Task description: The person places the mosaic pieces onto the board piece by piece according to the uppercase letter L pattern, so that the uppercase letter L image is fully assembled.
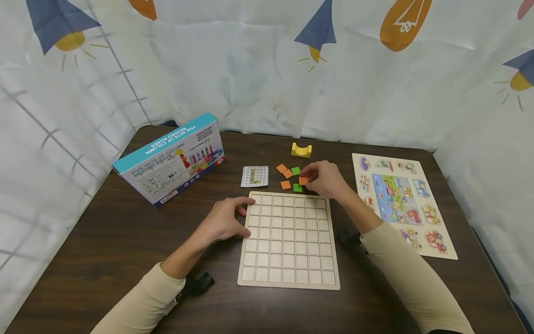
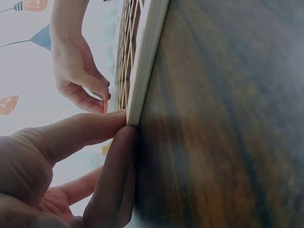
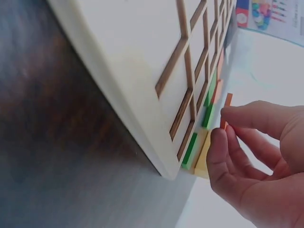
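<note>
A pale wooden grid board [image 1: 288, 286] lies flat on the table, its square cells bare. My left hand [image 1: 225, 218] holds the board by its left edge, with the thumb and fingertips at the rim, as the left wrist view also shows. Beyond the board's far right part, my right hand [image 1: 327, 180] pinches an orange square tile [image 3: 229, 100] between thumb and fingers. Several loose orange tiles [image 1: 285, 185] and green tiles [image 1: 297, 188] lie behind the board. Left of them is a small pattern card [image 1: 255, 176] printed with a coloured grid.
A box [image 1: 179, 157] of beaded columns stands at the back left. The yellow arch block [image 1: 301, 150] sits behind the tiles. On the right lies a picture puzzle board [image 1: 400, 204], partly behind my right forearm. A printed curtain [image 1: 250, 69] hangs past the table's far edge.
</note>
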### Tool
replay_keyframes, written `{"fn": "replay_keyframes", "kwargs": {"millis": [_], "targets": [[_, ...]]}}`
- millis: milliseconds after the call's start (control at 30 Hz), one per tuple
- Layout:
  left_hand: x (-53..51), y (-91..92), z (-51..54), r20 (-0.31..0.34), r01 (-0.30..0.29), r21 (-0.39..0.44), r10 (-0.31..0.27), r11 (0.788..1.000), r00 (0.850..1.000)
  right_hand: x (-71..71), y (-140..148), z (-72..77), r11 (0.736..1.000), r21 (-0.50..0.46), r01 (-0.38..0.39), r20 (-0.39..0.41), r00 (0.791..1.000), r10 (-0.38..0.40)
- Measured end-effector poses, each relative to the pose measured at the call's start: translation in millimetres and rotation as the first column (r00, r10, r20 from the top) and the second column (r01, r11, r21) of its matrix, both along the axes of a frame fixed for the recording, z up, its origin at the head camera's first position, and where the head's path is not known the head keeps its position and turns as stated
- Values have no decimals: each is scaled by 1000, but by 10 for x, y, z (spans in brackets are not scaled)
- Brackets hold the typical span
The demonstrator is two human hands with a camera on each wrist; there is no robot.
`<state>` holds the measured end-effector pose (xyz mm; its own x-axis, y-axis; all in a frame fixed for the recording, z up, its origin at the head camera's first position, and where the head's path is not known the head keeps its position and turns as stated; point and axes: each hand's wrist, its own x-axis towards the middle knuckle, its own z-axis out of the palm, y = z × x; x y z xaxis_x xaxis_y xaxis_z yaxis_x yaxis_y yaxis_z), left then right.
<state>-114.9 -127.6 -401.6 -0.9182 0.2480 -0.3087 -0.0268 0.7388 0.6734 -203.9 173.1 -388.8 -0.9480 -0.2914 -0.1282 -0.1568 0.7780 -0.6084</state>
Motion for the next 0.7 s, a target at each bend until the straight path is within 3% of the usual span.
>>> {"fn": "replay_keyframes", "kwargs": {"millis": [433,700], "targets": [[30,58,37,-5,-42,-19,42,999,999,270,-10,51,997,-81,-14,31,999,16],[67,74,22,-17,-75,-18,75,997,997,360,-41,28,995,-95,-40,15,999,42]]}}
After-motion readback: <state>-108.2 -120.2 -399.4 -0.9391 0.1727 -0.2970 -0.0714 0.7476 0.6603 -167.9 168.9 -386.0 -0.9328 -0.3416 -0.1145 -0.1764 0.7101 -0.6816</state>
